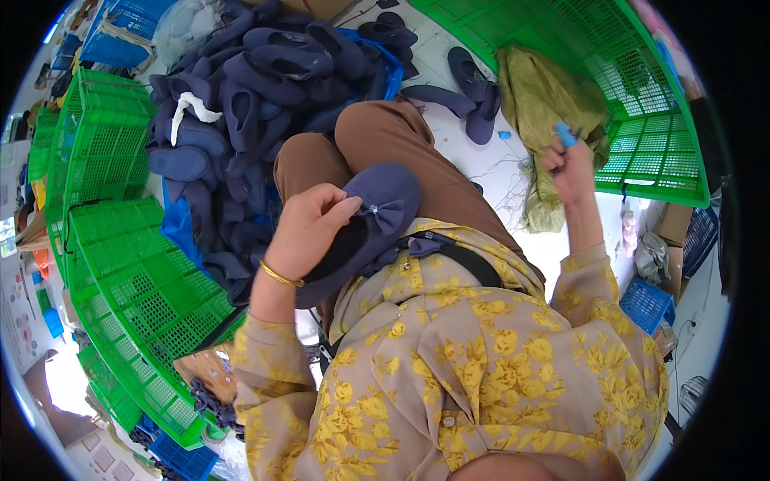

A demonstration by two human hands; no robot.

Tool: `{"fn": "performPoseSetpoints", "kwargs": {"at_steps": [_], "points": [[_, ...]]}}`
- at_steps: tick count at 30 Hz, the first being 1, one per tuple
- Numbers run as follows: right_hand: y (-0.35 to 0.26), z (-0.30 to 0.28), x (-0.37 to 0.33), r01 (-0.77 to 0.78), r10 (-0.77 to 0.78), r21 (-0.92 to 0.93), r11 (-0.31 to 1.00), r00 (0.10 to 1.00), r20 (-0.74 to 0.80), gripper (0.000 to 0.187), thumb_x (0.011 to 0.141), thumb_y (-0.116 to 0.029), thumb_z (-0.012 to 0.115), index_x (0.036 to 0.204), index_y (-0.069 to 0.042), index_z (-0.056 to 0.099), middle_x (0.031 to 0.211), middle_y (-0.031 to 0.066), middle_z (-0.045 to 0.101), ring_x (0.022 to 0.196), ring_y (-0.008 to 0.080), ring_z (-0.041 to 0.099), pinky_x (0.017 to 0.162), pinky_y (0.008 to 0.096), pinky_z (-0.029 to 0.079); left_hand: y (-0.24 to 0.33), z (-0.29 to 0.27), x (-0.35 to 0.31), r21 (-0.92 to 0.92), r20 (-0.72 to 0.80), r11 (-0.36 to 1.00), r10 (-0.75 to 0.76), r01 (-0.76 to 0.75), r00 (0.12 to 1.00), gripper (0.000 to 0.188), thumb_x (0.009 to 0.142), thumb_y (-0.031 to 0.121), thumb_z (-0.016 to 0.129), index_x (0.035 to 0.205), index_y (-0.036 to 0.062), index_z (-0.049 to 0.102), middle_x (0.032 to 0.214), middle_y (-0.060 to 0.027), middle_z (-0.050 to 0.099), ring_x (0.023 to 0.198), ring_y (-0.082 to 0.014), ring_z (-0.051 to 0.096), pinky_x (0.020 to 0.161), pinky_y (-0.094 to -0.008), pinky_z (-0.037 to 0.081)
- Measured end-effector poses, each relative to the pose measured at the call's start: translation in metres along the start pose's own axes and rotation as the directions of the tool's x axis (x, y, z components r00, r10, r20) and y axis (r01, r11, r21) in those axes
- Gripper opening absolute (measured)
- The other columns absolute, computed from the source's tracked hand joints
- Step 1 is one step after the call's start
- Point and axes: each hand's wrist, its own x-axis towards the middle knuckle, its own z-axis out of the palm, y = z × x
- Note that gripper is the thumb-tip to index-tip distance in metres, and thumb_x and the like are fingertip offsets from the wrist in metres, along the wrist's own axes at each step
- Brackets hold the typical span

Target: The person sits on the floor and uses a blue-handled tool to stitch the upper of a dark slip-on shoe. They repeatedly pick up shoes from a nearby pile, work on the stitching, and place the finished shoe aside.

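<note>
My left hand (309, 224) grips a dark navy slip-on shoe (401, 188) over my lap, thumb and fingers pinched at the edge of its opening. The toe points up and to the right. On its upper sits a navy bow (391, 218) with a small shiny ornament at the centre. Raised well off to the right, away from the shoe, is my right hand (571, 172), slightly blurred. Its fingers are curled together, and a blue covering (565, 135) shows at one fingertip. Whatever those fingers hold is too small to make out.
A big heap of navy shoes (281, 60) rises beyond my knees on the left. Green plastic crates (120, 264) line the left side; another green crate (658, 136) stands right, beside an olive sack (545, 88). Several loose shoes (481, 96) and thread scraps lie on the pale floor.
</note>
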Motion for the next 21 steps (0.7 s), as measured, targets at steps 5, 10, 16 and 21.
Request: {"fn": "performPoseSetpoints", "kwargs": {"at_steps": [5,10,16,21], "points": [[0.062,0.084,-0.066,0.525,-0.029,-0.627,0.576,0.779,0.626,0.025,0.084,-0.016,0.07,0.108,-0.014,0.063,0.084,-0.0007,0.061,0.059,0.0102,0.048,0.056,0.0264,0.041,0.011,-0.02,0.025,0.075,0.244,0.987,0.119,-0.141,0.962,0.015,0.09,0.01,0.068,0.097,-0.0026,0.067,0.083,0.0025,0.062,0.075,-0.005,0.055,0.072,-0.021,0.047],[0.083,0.114,-0.104,0.791,0.285,-0.6,0.12,0.551,0.784,0.017,0.076,-0.011,0.061,0.093,-0.008,0.063,0.085,0.0135,0.067,0.081,0.0361,0.063,0.067,0.0448,0.05,-0.006,-0.007,0.049,-0.164,0.25,0.965,0.244,-0.207,0.937,0.011,0.09,0.007,0.065,0.095,-0.0015,0.067,0.084,0.0002,0.063,0.076,-0.0061,0.056,0.069,-0.022,0.046],[0.086,0.128,-0.096,0.69,0.216,-0.642,0.334,0.607,0.765,0.012,0.08,-0.014,0.063,0.083,-0.002,0.061,0.075,0.0154,0.064,0.068,0.0362,0.06,0.06,0.042,0.045,-0.024,0.021,0.039,-0.319,-0.077,0.936,0.133,-0.151,0.988,0.008,0.093,0.008,0.062,0.097,0.0025,0.066,0.078,0.0042,0.06,0.068,-0.0028,0.054,0.061,-0.0192,0.044],[0.101,0.154,-0.069,0.465,0.124,-0.637,0.615,0.741,0.661,0.022,0.087,-0.018,0.065,0.078,0.0,0.058,0.061,0.0086,0.052,0.055,0.0168,0.045,0.054,0.0333,0.038,-0.014,0.008,0.041,-0.402,-0.306,0.897,0.059,-0.185,0.95,0.014,0.095,0.014,0.061,0.101,0.0024,0.065,0.08,0.0003,0.065,0.068,-0.0063,0.06,0.058,-0.0185,0.047]]}}
